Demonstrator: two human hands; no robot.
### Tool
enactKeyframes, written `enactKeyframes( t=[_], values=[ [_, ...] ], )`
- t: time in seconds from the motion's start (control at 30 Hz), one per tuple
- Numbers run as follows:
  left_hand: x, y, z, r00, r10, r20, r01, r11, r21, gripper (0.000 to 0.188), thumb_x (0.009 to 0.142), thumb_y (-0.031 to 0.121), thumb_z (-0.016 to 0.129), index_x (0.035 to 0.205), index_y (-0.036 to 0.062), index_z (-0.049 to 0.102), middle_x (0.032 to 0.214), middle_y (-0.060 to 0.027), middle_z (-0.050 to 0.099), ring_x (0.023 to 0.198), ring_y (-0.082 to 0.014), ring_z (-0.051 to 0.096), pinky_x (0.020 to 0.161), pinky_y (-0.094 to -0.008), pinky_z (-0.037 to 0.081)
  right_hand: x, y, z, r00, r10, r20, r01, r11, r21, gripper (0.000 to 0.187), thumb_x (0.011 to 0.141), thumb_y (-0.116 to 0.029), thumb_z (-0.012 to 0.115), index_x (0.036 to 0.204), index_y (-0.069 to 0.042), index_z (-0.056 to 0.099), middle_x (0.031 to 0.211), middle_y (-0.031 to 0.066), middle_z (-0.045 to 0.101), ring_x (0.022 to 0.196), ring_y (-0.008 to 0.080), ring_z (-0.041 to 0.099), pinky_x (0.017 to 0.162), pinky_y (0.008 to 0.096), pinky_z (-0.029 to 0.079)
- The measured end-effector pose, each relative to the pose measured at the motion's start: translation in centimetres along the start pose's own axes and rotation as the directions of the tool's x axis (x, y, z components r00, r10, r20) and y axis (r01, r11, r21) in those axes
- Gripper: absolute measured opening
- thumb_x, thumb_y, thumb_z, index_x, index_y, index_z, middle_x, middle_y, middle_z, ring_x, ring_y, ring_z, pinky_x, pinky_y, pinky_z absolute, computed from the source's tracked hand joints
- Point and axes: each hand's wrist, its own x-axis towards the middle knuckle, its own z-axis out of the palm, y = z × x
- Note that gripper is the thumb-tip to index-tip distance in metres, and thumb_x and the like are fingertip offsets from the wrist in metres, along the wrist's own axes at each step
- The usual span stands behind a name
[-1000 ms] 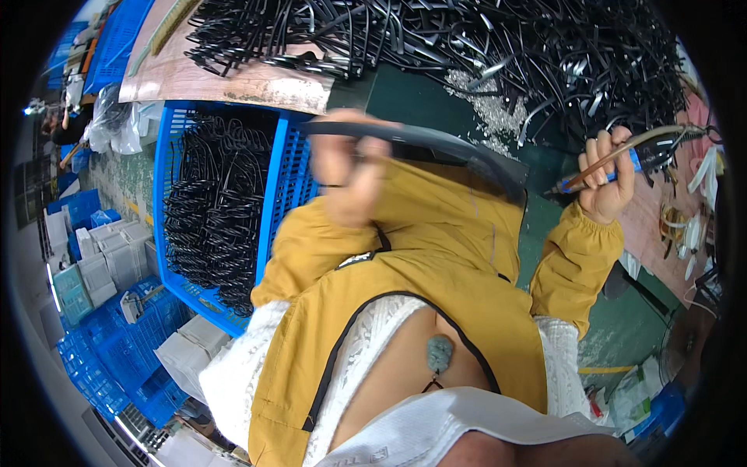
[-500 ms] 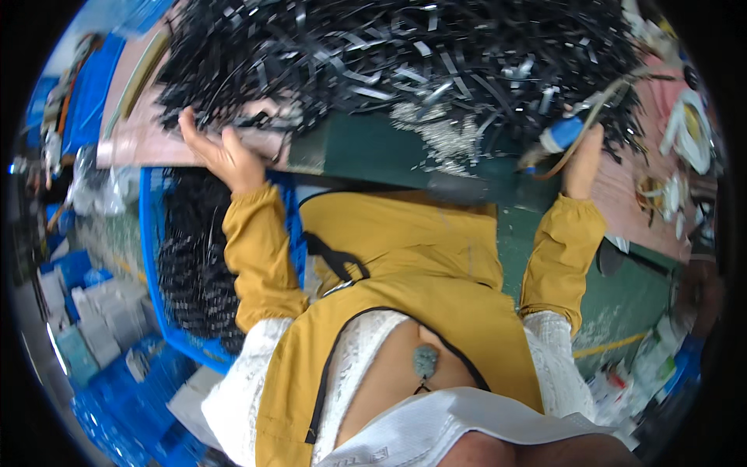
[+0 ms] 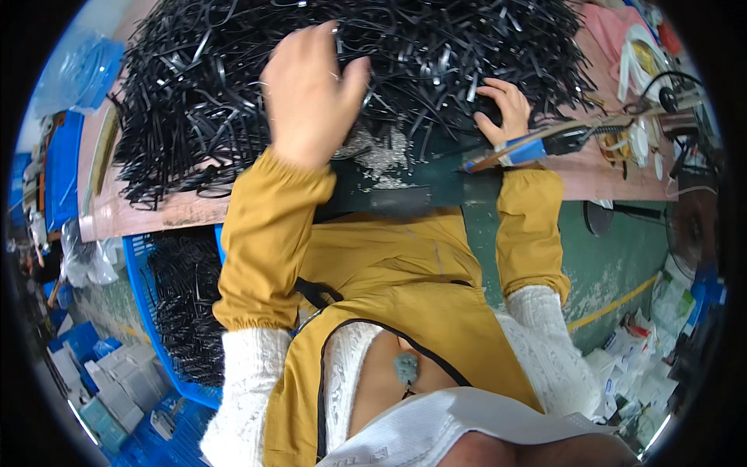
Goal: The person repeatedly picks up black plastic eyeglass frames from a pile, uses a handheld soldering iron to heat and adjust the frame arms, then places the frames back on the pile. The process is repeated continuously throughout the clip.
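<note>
A wide, tangled pile of thin black strips (image 3: 436, 62) covers the bench in front of me. My left hand (image 3: 307, 93) is over its near middle, fingers stretched and thumb spread, holding nothing visible. Farther right, my right hand (image 3: 506, 113) is at the pile's near edge, its fingers loosely curved and apart from the thumb. I see nothing held there; whether its fingertips touch strips, I cannot tell. A slim blue tool (image 3: 523, 152) crosses in front of my right wrist, its tip pointing left. Small silvery metal pieces (image 3: 385, 159) lie heaped on the dark green mat (image 3: 443, 175) between my hands.
Below the bench's left edge, a blue basket (image 3: 159, 342) holds more black strips. A white roll (image 3: 642, 58) and a cord (image 3: 677, 78) are at the right of the pink bench top (image 3: 622, 191). Blue crates, boxes and plastic bags line the floor on both sides.
My left hand has moved right and farther in, from the pile's left edge to over its near middle. My right hand has shifted left, and its fingers now show.
</note>
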Motion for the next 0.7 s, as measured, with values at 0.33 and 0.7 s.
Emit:
enactKeyframes(
  t=[0.33,0.7],
  values=[
    [6.1,-1.9,0.8,0.929,-0.004,0.37,-0.013,0.999,0.043,0.034,0.097,0.034,0.07,0.111,0.003,0.072,0.069,-0.0131,0.066,0.064,-0.0321,0.067,0.064,-0.0393,0.054,-0.4,0.9,0.1,0.723,0.611,-0.322,-0.247,0.664,0.706,0.015,0.086,0.009,0.069,0.099,0.001,0.066,0.089,0.0038,0.068,0.079,0.0101,0.063,0.068,0.0264,0.052],
    [2.2,-2.7,-2.5,0.958,-0.268,0.105,0.286,0.922,-0.262,0.022,0.094,0.021,0.075,0.099,0.0002,0.075,0.079,-0.0111,0.072,0.067,-0.018,0.067,0.063,-0.0292,0.052,4.0,2.0,0.1,0.949,-0.105,-0.299,0.108,0.994,-0.006,0.048,0.082,0.007,0.063,0.126,-0.01,0.07,0.115,0.0134,0.059,0.101,0.0287,0.06,0.088,0.0363,0.052]
  ],
)
